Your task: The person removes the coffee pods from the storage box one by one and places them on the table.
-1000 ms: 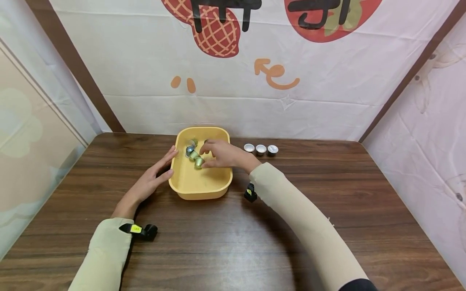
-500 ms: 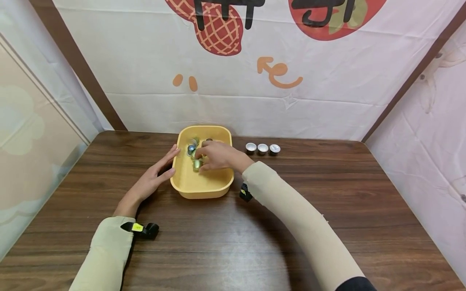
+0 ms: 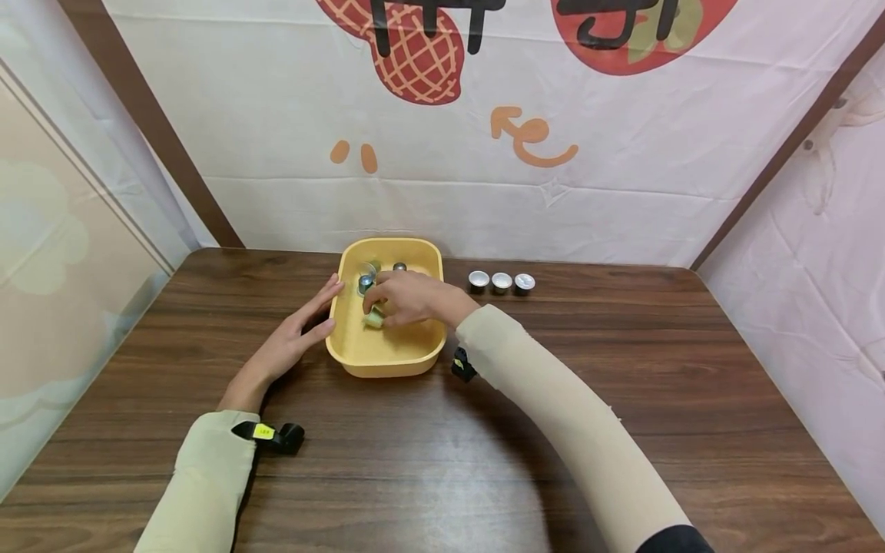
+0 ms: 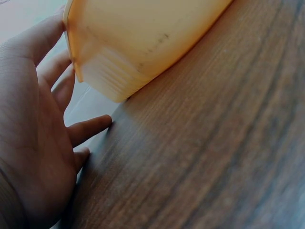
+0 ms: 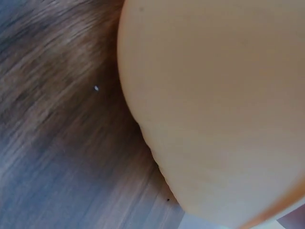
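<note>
A yellow plastic bin (image 3: pixel 376 349) stands at the back of the table with several coffee capsules inside. My left hand (image 3: pixel 285 343) rests straight fingers and thumb against its left rim; in the left wrist view, fingertips of the left hand (image 4: pixel 38 114) touch the bin's wall (image 4: pixel 143 33). My right hand (image 3: pixel 415 298) reaches down into the bin, thumb and fingers curled about a green capsule (image 3: pixel 374 318). Just behind these fingers lie a blue capsule (image 3: pixel 365 283) and a darker capsule (image 3: pixel 399 266). In the right wrist view the bin's outer wall (image 5: pixel 205 95) hides the right hand's fingers.
Three capsules with silvery lids stand in a row right of the bin: a left one (image 3: pixel 478 281), a middle one (image 3: pixel 501 283) and a right one (image 3: pixel 525 283). Behind the wooden table (image 3: pixel 387 461) hangs a printed fabric wall (image 3: pixel 276 115).
My right hand has moved left and lower in the bin, its fingers closing round a green capsule, which has tilted. The left hand stays against the rim.
</note>
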A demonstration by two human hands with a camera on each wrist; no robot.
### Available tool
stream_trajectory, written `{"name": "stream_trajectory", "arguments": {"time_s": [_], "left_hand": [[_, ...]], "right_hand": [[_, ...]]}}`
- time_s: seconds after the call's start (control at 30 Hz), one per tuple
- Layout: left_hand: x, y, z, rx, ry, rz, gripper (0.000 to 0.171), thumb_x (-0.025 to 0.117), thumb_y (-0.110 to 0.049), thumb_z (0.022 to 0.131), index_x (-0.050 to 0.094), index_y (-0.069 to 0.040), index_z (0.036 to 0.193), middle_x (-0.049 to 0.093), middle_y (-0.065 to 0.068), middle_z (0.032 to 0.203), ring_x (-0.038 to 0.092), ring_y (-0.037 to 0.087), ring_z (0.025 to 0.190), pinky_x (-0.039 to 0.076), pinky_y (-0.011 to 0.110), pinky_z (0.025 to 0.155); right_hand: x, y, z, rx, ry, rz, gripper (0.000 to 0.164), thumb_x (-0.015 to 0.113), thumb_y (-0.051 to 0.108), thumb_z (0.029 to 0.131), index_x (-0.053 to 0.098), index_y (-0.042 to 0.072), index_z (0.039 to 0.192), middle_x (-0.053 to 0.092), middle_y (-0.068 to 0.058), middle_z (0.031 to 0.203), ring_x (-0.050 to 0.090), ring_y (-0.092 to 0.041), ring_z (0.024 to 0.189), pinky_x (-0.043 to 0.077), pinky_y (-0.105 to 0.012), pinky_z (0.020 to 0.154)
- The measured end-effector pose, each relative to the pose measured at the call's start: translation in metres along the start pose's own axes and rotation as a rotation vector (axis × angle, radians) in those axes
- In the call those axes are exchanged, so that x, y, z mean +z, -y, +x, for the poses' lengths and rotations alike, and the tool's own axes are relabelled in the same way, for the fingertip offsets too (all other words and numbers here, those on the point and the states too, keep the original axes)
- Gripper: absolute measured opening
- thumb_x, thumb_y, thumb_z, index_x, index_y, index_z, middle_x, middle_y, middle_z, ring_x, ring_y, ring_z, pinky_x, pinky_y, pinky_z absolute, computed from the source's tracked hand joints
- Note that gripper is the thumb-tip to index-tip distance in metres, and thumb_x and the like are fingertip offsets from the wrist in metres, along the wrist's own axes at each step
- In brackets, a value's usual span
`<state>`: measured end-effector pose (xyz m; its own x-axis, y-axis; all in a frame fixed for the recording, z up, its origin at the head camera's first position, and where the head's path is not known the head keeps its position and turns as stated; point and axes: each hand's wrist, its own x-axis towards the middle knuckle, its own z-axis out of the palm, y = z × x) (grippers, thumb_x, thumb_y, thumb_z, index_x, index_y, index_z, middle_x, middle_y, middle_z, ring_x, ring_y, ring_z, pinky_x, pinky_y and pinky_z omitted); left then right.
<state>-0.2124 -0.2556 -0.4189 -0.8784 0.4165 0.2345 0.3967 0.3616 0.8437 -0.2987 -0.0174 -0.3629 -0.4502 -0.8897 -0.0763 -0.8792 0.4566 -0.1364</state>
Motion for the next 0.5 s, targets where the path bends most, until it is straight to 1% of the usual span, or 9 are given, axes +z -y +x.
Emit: {"name": "stream_trajectory", "arguments": {"time_s": [0.07,0.17,0.27,0.4,0.5], "left_hand": [[-0.0002,0.0001,0.0003,-0.004,0.0,0.003,0.06,0.049,-0.004,0.099,0.027,-0.017,0.153,0.009,-0.004,0.159,0.01,0.022,0.144,0.012,0.06,0.106],[-0.0009,0.0011,0.0012,-0.001,0.004,-0.004,0.059,0.049,-0.002,0.098,0.027,-0.011,0.152,0.008,0.002,0.16,0.009,0.026,0.144,0.011,0.062,0.105],[-0.0012,0.001,0.0016,0.002,0.005,-0.012,0.059,0.049,-0.002,0.098,0.026,-0.008,0.152,0.008,0.005,0.16,0.008,0.028,0.144,0.011,0.063,0.105],[-0.0005,0.0009,0.001,0.001,-0.002,-0.002,0.058,0.05,-0.005,0.099,0.027,-0.011,0.152,0.009,-0.001,0.16,0.009,0.023,0.145,0.011,0.061,0.106],[0.0004,-0.0019,0.0004,0.0,-0.006,0.003,0.058,0.05,-0.006,0.099,0.028,-0.013,0.152,0.009,-0.003,0.159,0.009,0.021,0.145,0.012,0.059,0.106]], "right_hand": [[-0.0007,-0.0006,-0.0003,-0.02,0.013,0.008,0.035,0.07,0.023,0.083,0.067,0.026,0.117,0.056,-0.001,0.11,0.052,-0.012,0.096,0.042,-0.028,0.085],[-0.0003,-0.0016,-0.0005,-0.054,0.029,0.034,0.037,0.069,0.016,0.08,0.067,0.024,0.116,0.059,-0.001,0.106,0.051,-0.011,0.091,0.041,-0.026,0.082],[0.0012,-0.0022,-0.0003,-0.089,0.042,0.083,0.039,0.067,0.009,0.077,0.067,0.021,0.114,0.06,-0.001,0.101,0.051,-0.012,0.087,0.04,-0.023,0.079],[0.0031,-0.0013,0.0002,-0.124,0.046,0.162,0.036,0.069,0.008,0.076,0.067,0.017,0.111,0.059,0.001,0.1,0.053,-0.012,0.087,0.04,-0.021,0.078],[0.0045,-0.0001,0.0009,-0.138,0.046,0.193,0.03,0.071,0.01,0.077,0.068,0.016,0.107,0.059,0.002,0.098,0.053,-0.012,0.086,0.04,-0.02,0.076]]}}
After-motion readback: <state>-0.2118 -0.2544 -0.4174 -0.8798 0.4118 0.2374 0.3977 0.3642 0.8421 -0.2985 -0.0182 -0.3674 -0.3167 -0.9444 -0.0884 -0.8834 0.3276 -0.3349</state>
